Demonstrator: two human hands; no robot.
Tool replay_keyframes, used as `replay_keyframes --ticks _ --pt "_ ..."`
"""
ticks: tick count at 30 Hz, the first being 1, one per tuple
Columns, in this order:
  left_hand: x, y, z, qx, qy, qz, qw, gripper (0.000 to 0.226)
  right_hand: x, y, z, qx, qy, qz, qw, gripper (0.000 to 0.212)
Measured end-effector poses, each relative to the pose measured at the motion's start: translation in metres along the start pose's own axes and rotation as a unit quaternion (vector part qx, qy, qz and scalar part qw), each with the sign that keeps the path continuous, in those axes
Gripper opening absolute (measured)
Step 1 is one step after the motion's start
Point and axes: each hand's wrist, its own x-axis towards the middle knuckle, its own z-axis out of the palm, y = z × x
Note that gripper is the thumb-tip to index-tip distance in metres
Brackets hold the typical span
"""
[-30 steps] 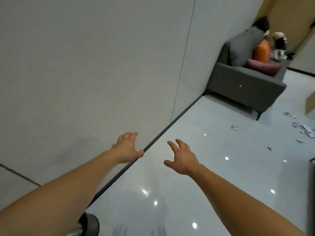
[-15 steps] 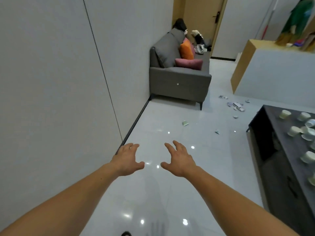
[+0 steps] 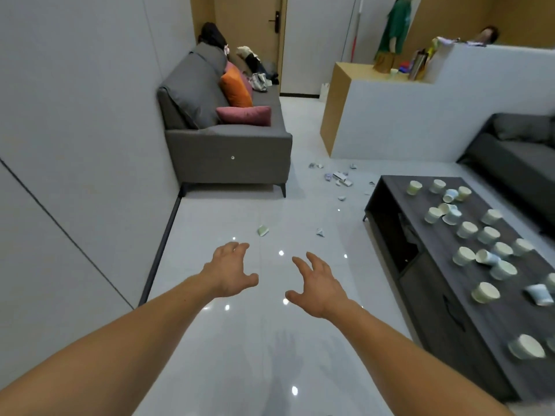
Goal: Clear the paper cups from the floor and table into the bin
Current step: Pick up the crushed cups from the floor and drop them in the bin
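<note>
Hovering over the glossy floor (image 3: 240, 355), the left hand (image 3: 229, 273) and the right hand (image 3: 318, 288) just beside it both spread loosely curled fingers, holding and touching nothing. Open floor runs from the dark skirting (image 3: 163, 241) at left to the dark coffee table (image 3: 435, 298) at right, ending at the grey sofa (image 3: 228, 151). A flattened paper cup (image 3: 262, 230) lies just beyond the left hand, and many more cups (image 3: 467, 229) crowd the tabletop.
</note>
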Motion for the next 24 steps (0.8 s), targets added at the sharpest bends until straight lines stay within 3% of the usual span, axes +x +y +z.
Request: replay_keyframes --ticks 4,13,24 --pt "0.081 0.038 -0.004 0.030 -0.034 0.034 0.998 0.086 0.059 0.049 -0.027 0.017 0.010 0.038 0.999 0.084" --pt "0.240 0.130 -0.024 0.019 -0.004 0.023 1.000 0.082 0.197 0.142 -0.111 0.012 0.010 0.018 1.000 0.083" --pt "0.416 0.159 -0.048 -0.003 -0.026 0.016 1.000 0.083 0.360 0.199 -0.176 -0.005 -0.008 0.034 0.999 0.082"
